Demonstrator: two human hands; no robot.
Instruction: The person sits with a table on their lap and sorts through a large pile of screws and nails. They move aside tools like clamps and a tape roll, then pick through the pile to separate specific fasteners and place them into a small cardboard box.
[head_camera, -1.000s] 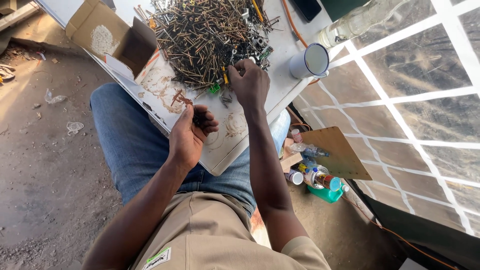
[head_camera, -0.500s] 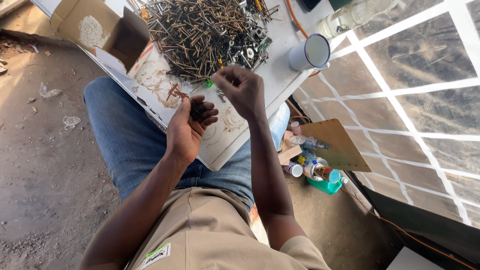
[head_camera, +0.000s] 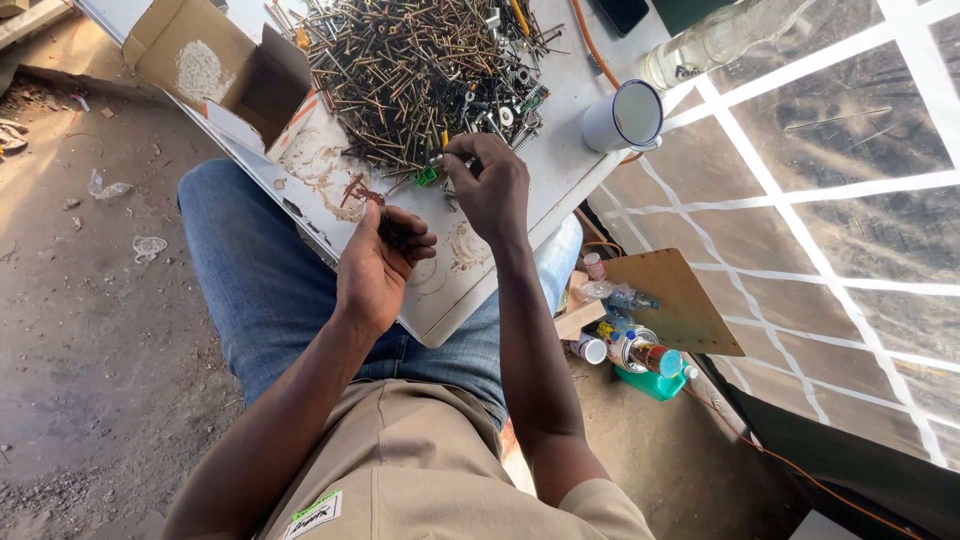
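Change: the right hand (head_camera: 495, 185), raised clear of the heap half a second ago, is back at the near edge of the screw pile (head_camera: 410, 70).
Meaning: another piece is likely being picked out.
Right hand: fingertips pinched on a small item at the pile's 6 o'clock edge; item too small to identify.
Left hand (head_camera: 380, 265): cupped, fingers curled over a few dark screws (head_camera: 397, 235).
Surface: stained white board (head_camera: 450, 280) across the lap.
Surroundings: open cardboard box (head_camera: 235, 80) at the pile's 9 o'clock, enamel mug (head_camera: 622, 118) at 3 o'clock; dirt floor (head_camera: 90, 330).
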